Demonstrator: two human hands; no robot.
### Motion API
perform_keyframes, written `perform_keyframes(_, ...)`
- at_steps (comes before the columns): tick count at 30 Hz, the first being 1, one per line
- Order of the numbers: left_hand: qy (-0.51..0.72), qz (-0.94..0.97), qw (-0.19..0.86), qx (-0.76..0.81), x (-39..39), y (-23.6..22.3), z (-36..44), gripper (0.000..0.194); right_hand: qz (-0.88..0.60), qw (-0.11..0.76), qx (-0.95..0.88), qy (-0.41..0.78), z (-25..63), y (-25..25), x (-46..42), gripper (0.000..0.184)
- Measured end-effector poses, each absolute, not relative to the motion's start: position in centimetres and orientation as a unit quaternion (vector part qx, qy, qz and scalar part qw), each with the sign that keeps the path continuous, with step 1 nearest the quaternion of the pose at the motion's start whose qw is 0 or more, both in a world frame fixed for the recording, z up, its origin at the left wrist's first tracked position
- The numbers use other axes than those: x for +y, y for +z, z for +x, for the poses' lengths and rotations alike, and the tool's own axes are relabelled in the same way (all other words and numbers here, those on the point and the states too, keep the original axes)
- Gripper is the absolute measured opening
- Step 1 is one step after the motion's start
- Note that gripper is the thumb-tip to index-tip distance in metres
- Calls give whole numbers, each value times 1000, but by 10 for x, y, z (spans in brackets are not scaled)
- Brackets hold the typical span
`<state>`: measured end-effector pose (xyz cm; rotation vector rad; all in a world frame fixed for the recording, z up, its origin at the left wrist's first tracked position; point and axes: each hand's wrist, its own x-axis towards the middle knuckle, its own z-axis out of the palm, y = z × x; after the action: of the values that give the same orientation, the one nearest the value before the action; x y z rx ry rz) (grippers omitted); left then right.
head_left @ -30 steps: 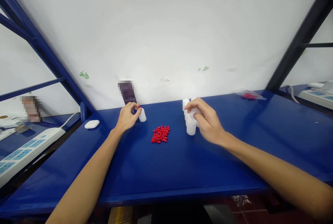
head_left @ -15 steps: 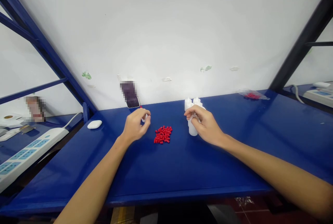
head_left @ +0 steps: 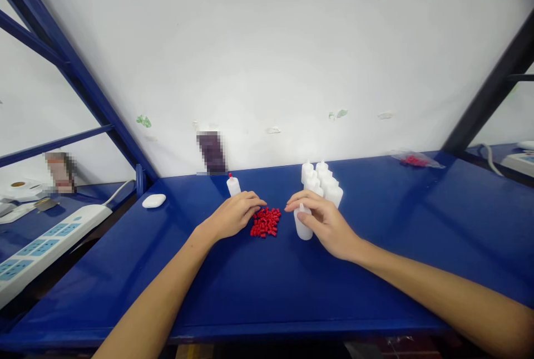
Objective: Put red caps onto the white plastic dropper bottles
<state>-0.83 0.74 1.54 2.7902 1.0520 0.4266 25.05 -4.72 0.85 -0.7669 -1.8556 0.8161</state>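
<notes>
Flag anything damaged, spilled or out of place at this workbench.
The wall behind the blue table looks marred: whitish and green patches, perhaps peeled paint or residue. The loose red caps lie in one cluster, apparently not spilled.

Bright, diffuse light washes the wall (head_left: pixel 258 64) beyond the left hand (head_left: pixel 236 217) and right hand (head_left: pixel 327 222). Faint, soft shadows and dull sheen mark the desk (head_left: pixel 246 292) around them; beneath its near edge everything turns dim. The red caps (head_left: pixel 266 222) beside the left hand look soft. Beyond it, coarse pixelation masks a phone (head_left: pixel 212 151). Wide-angle distortion stretches the forearms behind both hands.
</notes>
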Motion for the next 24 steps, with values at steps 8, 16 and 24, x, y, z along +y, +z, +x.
perform_keyframes(8,140,919,118,348,7,19,-7,32,-294,409,-802,321,248,8,-57,25)
perform_keyframes(16,138,909,136,370,7,28,-19,26,-286,449,-757,379,245,1,-56,31)
perform_keyframes(24,131,913,135,362,6,29,-20,19,-268,418,-789,362,247,4,-56,29)
